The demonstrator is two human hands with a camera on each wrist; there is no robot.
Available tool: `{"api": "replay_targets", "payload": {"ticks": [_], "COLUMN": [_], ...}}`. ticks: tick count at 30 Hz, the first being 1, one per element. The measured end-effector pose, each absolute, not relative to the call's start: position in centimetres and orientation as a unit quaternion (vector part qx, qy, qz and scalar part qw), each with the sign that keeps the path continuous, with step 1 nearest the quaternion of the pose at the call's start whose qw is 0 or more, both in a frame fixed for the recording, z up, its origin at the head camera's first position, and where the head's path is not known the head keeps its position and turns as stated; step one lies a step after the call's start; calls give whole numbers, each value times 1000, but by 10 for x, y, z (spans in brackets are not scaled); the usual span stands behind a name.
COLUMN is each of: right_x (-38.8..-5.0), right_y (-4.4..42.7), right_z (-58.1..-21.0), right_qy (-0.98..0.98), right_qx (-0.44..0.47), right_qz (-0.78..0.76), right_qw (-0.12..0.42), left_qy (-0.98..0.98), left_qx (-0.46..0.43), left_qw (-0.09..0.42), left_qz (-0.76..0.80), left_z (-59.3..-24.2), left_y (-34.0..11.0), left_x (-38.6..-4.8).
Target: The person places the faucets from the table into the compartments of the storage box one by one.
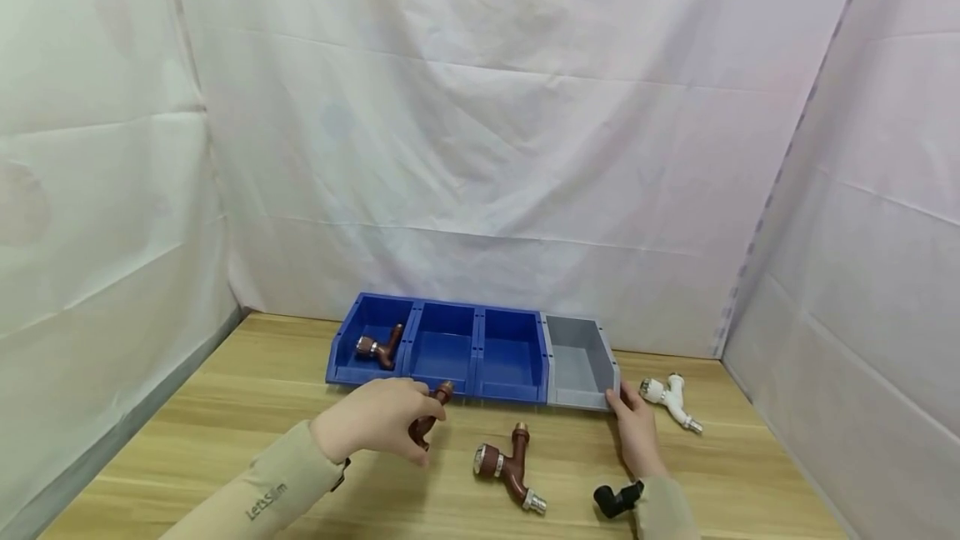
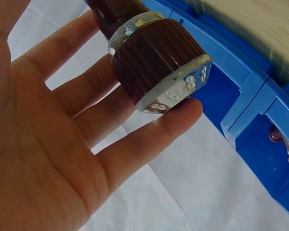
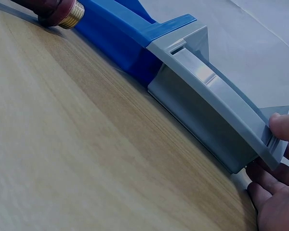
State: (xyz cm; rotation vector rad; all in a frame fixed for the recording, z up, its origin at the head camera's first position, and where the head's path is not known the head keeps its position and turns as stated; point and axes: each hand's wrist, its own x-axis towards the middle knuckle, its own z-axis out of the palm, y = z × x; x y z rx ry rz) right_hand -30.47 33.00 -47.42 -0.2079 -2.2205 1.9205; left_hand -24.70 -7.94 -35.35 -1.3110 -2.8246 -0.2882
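My left hand (image 1: 382, 419) holds a brown tap (image 1: 426, 423) just in front of the blue bins (image 1: 438, 352). In the left wrist view the tap's ribbed knob (image 2: 156, 60) shows before the fingers; the thumb's hold is out of sight there. At the right end of the row, my right hand (image 1: 636, 432) grips the front corner of the grey bin (image 1: 579, 361), thumb (image 3: 284, 127) on its rim and fingers bent below. Another brown tap (image 1: 382, 348) lies inside the leftmost blue bin.
A brown tap (image 1: 513, 469) with a metal nozzle lies on the wooden table (image 1: 225, 407) between my hands. Beside my right wrist is a black elbow-shaped fitting (image 1: 618, 500). A white tap (image 1: 672, 400) lies right of the grey bin. White cloth (image 1: 480, 148) hangs behind.
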Motion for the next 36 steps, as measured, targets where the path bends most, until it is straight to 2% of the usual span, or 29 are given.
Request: {"api": "replay_targets", "payload": {"ticks": [12,20,36], "right_x": [-307,-303,-304], "right_y": [328,330,331], "right_z": [-478,-474,-475], "right_qy": [-749,-749,-750], "right_qx": [-64,-63,-65], "right_qz": [647,652,650], "right_qw": [128,98,108], "left_qy": [-905,-911,-908], "left_qx": [-419,-405,-411], "left_qw": [15,7,2], "left_qz": [-80,-77,-79], "left_z": [-351,-344,-342], "left_y": [-78,-74,-74], "left_x": [-251,-256,-259]}}
